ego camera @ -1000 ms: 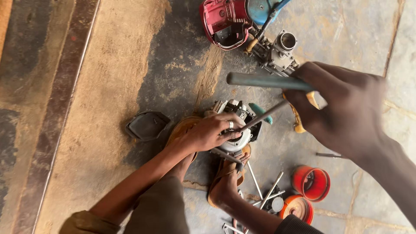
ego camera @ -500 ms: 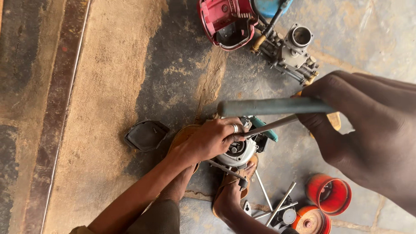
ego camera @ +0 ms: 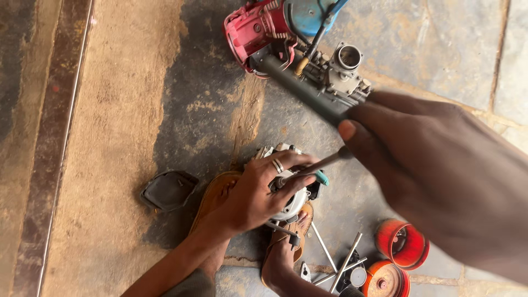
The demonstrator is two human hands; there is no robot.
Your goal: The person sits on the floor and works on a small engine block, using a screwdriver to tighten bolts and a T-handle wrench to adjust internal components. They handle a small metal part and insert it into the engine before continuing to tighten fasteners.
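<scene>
The right hand fills the near right of the view, its fingers wrapped tight around the dark grey handle of a T-shaped driver, whose thin steel shaft slants down and to the left. The left hand, a ring on one finger, is clamped over a small grey-and-white metal engine part on the floor and pinches the shaft's tip where it meets that part. So the part lies below and left of the right hand, the tool's long axis runs on a diagonal between the two hands, and the left hand is the nearer, touching it. Bare feet in brown sandals brace the part from either side. Beside them lies a dark rounded rubber cover. Further up sit a red-and-blue engine housing and a grey metal carburettor. At lower right two round orange plastic cups stand near loose steel rods; what the cups hold cannot be told. All rests on a stained concrete floor.
</scene>
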